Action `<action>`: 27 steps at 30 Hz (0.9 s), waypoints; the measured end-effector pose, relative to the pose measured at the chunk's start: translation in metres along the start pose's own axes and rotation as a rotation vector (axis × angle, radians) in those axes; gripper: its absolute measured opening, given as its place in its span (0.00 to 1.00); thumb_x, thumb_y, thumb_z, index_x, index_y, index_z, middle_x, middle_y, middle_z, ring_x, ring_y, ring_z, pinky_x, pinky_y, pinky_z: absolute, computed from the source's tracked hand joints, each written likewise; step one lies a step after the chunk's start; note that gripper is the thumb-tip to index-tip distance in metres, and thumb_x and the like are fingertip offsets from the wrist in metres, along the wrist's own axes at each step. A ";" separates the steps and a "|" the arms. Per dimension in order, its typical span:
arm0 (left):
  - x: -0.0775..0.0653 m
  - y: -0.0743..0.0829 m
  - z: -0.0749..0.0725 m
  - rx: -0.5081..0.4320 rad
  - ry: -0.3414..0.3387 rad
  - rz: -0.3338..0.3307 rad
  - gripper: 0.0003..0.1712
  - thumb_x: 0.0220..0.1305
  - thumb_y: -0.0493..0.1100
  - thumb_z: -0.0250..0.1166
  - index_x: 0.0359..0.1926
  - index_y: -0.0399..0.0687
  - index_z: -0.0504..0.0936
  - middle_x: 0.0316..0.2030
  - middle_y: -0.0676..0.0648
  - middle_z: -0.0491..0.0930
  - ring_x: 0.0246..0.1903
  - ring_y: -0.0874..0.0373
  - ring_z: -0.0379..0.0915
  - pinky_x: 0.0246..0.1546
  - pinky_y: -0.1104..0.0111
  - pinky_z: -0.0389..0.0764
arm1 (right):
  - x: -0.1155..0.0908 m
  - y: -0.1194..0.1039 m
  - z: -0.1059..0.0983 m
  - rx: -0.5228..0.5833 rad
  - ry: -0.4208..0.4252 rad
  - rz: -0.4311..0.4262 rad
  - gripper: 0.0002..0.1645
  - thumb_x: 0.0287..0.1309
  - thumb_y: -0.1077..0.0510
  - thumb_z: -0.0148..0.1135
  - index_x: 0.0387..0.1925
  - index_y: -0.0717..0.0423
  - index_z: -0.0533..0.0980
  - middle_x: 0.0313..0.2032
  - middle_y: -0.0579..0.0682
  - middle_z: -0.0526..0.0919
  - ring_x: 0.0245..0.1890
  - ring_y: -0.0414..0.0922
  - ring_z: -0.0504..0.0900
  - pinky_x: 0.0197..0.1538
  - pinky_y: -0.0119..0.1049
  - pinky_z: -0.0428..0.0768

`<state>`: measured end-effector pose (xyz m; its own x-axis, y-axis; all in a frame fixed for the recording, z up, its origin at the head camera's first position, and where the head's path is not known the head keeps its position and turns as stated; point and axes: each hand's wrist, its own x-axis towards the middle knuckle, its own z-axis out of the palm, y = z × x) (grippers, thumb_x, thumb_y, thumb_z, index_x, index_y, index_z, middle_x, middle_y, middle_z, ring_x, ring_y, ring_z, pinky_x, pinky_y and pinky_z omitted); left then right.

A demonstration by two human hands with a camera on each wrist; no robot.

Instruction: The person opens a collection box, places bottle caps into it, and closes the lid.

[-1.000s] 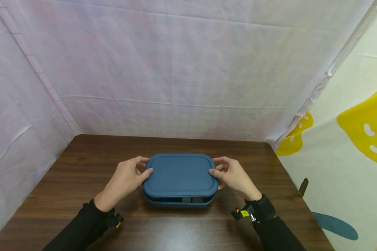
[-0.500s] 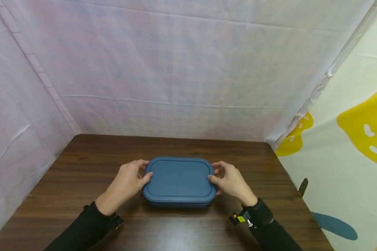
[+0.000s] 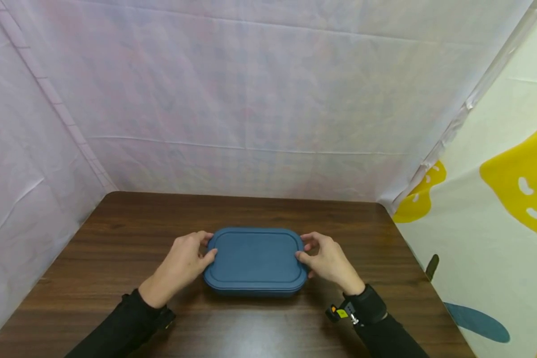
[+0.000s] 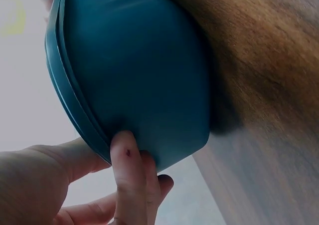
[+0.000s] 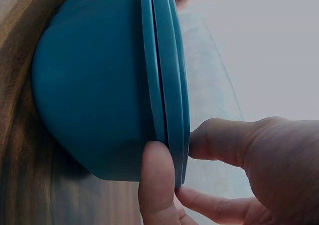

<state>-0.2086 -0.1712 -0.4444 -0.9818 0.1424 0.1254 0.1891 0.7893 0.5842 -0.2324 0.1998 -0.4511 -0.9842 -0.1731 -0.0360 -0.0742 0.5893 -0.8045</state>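
Note:
A blue rectangular lid (image 3: 256, 256) with rounded corners lies over a matching blue food container (image 5: 94, 85) on the wooden table. At the left end, my left hand (image 3: 183, 261) pinches the lid's edge, thumb on top and fingers against the container's side just under the rim. My right hand (image 3: 330, 259) grips the opposite end the same way. In the right wrist view a thin dark line runs between lid and container rim. What the container holds is hidden beneath the lid.
The dark wooden table (image 3: 138, 223) reaches back to a whitish cloth wall (image 3: 250, 99). Another cloth with yellow smiling shapes (image 3: 525, 184) hangs at the right. Black wrist straps (image 3: 367, 303) with small devices sit on both wrists.
The lid has come down over the container, and the front gap that showed the contents a second ago is covered. Both hands have lowered slightly with it.

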 end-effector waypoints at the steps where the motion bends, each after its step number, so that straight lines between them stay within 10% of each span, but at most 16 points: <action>1: 0.000 0.000 0.000 -0.003 -0.001 0.001 0.28 0.78 0.39 0.77 0.70 0.28 0.84 0.54 0.31 0.91 0.32 0.59 0.82 0.31 0.67 0.88 | 0.000 0.000 0.000 0.005 -0.001 0.001 0.30 0.75 0.58 0.79 0.73 0.59 0.82 0.50 0.57 0.87 0.22 0.45 0.88 0.32 0.49 0.94; 27: -0.008 0.003 0.001 -0.103 -0.086 -0.015 0.35 0.82 0.39 0.73 0.80 0.27 0.75 0.61 0.26 0.83 0.27 0.64 0.83 0.25 0.70 0.85 | 0.000 0.002 -0.006 0.001 -0.062 -0.018 0.34 0.77 0.59 0.77 0.78 0.63 0.80 0.53 0.59 0.90 0.25 0.45 0.89 0.34 0.49 0.94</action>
<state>-0.1999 -0.1697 -0.4444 -0.9815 0.1849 0.0495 0.1705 0.7271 0.6650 -0.2337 0.2055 -0.4495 -0.9709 -0.2323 -0.0584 -0.0915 0.5851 -0.8058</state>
